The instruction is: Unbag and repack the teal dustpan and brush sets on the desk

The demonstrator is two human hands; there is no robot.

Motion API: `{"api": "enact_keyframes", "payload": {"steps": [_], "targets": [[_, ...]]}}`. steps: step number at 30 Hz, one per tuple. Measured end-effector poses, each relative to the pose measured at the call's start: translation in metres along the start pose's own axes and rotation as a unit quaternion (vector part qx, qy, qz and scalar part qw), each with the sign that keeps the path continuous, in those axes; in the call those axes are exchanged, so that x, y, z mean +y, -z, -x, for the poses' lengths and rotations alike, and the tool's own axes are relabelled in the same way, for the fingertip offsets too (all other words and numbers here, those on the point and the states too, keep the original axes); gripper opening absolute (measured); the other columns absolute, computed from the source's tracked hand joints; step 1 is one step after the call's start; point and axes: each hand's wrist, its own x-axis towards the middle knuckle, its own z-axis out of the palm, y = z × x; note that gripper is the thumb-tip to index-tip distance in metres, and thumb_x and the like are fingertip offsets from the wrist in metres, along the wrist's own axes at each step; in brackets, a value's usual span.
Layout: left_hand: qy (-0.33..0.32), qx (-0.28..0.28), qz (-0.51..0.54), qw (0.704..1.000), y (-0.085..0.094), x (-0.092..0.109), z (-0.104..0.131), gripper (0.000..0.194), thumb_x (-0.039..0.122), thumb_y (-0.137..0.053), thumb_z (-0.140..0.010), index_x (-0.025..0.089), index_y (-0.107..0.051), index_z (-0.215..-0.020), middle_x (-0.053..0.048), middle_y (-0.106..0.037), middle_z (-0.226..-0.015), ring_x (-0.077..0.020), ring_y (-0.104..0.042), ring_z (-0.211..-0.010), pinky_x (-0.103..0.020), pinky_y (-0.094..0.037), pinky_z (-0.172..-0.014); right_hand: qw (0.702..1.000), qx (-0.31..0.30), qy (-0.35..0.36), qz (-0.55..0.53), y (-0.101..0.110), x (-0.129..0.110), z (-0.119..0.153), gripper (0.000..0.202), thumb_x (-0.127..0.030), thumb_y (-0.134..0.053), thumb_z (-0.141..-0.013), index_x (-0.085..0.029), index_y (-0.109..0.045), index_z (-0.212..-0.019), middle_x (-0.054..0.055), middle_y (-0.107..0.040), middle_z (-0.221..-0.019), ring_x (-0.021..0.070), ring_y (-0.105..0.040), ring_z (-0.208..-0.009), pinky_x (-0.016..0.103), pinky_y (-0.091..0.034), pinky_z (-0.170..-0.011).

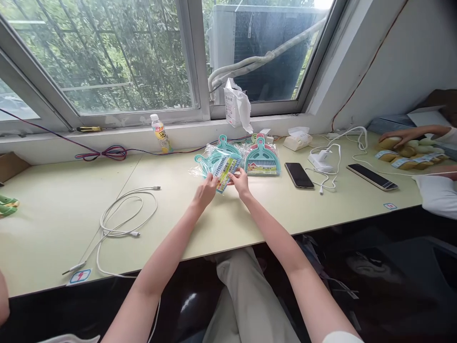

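Near the middle of the table, my left hand [207,187] pinches the lower left side of a plastic-wrapped dustpan-and-brush set [225,170] with a yellow-green label. My right hand [240,181] grips the same pack at its lower right side. The pack is tilted and partly covers other teal wrapped dustpans [203,163] behind it. Just right of my hands, another teal wrapped dustpan set [263,159] rests with its label facing me, with a pink one partly visible behind it.
A white cable [103,224] is coiled at the left. A bottle [161,134] stands by the window. To the right are a black phone [299,175], tissues [298,138], a charger [320,161] and another phone [372,176]. A person's hand [402,135] touches yellowish packs at far right.
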Motion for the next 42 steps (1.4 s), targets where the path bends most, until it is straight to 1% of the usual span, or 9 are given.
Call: {"api": "enact_keyframes", "payload": {"steps": [10, 20, 23, 25, 27, 30, 33, 37, 42], "targets": [[0.028, 0.075, -0.023, 0.997, -0.004, 0.006, 0.001, 0.049, 0.025, -0.030, -0.101, 0.015, -0.049, -0.145, -0.018, -0.063, -0.114, -0.0272, -0.062, -0.105, -0.032, -0.055, -0.076, 1.000, -0.004, -0.008, 0.001, -0.001, 0.000, -0.004, 0.035, -0.034, -0.080, -0.074, -0.023, -0.051, -0.091, 0.001, -0.073, -0.079, 0.0167, -0.072, -0.062, 0.031, -0.066, -0.058], [-0.015, 0.030, 0.022, 0.999, -0.005, 0.013, 0.004, 0.050, 0.020, -0.035, -0.098, 0.024, -0.045, -0.148, -0.015, -0.062, -0.118, -0.0272, -0.060, -0.110, -0.032, -0.054, -0.078, 1.000, 0.015, -0.020, -0.003, 0.001, 0.004, -0.002, 0.032, -0.029, -0.079, -0.076, -0.023, -0.050, -0.087, 0.000, -0.072, -0.079, 0.0162, -0.073, -0.063, 0.031, -0.067, -0.061], [0.017, 0.110, 0.131, 0.985, -0.008, 0.015, 0.003, 0.057, 0.030, -0.047, -0.097, 0.023, -0.034, -0.152, -0.015, -0.058, -0.130, -0.0274, -0.054, -0.121, -0.036, -0.052, -0.092, 0.998, 0.040, -0.043, -0.028, 0.003, 0.005, -0.003, 0.030, -0.025, -0.078, -0.078, -0.022, -0.050, -0.089, 0.001, -0.072, -0.081, 0.0172, -0.074, -0.068, 0.033, -0.068, -0.068], [0.112, 0.209, 0.230, 0.944, -0.010, 0.009, -0.001, 0.074, 0.040, -0.059, -0.091, 0.021, -0.025, -0.154, -0.017, -0.046, -0.146, -0.0291, -0.045, -0.133, -0.042, -0.045, -0.105, 0.994, 0.063, -0.064, -0.057, 0.004, 0.004, -0.003, 0.026, -0.019, -0.074, -0.080, -0.022, -0.050, -0.089, 0.001, -0.072, -0.084, 0.0167, -0.074, -0.072, 0.033, -0.068, -0.072], [0.229, 0.238, 0.362, 0.872, -0.010, -0.001, -0.009, 0.084, 0.044, -0.063, -0.088, 0.019, -0.018, -0.154, -0.019, -0.035, -0.155, -0.0288, -0.038, -0.141, -0.044, -0.041, -0.110, 0.990, 0.076, -0.083, -0.084, 0.005, 0.003, -0.003, 0.024, -0.014, -0.070, -0.082, -0.022, -0.049, -0.089, 0.002, -0.072, -0.087, 0.0159, -0.074, -0.076, 0.031, -0.067, -0.075], [0.301, 0.116, 0.599, 0.732, -0.010, -0.014, -0.019, 0.064, 0.042, -0.048, -0.097, 0.015, -0.026, -0.151, -0.020, -0.040, -0.152, -0.0249, -0.047, -0.137, -0.039, -0.045, -0.108, 0.986, 0.061, -0.109, -0.107, 0.002, 0.003, -0.001, 0.023, -0.011, -0.068, -0.083, -0.022, -0.049, -0.087, 0.002, -0.072, -0.088, 0.0158, -0.074, -0.080, 0.030, -0.067, -0.077], [0.247, 0.016, 0.735, 0.631, -0.013, -0.011, -0.019, 0.048, 0.037, -0.044, -0.098, 0.011, -0.047, -0.138, -0.019, -0.056, -0.140, -0.0232, -0.060, -0.124, -0.038, -0.049, -0.105, 0.986, 0.027, -0.118, -0.111, -0.004, 0.005, 0.003, 0.022, -0.011, -0.068, -0.082, -0.022, -0.049, -0.087, 0.002, -0.072, -0.086, 0.0167, -0.074, -0.081, 0.031, -0.067, -0.077], [0.202, -0.046, 0.774, 0.598, -0.022, 0.009, -0.010, 0.044, 0.026, -0.059, -0.089, 0.011, -0.055, -0.130, -0.015, -0.059, -0.139, -0.0233, -0.062, -0.120, -0.039, -0.052, -0.103, 0.986, 0.049, -0.114, -0.108, -0.004, 0.006, 0.004, 0.021, -0.011, -0.067, -0.083, -0.021, -0.049, -0.087, 0.003, -0.071, -0.087, 0.0157, -0.074, -0.079, 0.031, -0.067, -0.076], [0.176, -0.123, 0.775, 0.594, -0.023, 0.014, -0.009, 0.047, 0.038, -0.054, -0.093, 0.017, -0.053, -0.135, -0.012, -0.054, -0.146, -0.0264, -0.060, -0.124, -0.038, -0.059, -0.090, 0.983, 0.069, -0.106, -0.134, 0.002, 0.004, 0.001, 0.023, -0.011, -0.069, -0.082, -0.022, -0.049, -0.088, 0.002, -0.071, -0.090, 0.0145, -0.074, -0.077, 0.030, -0.067, -0.077]]}}
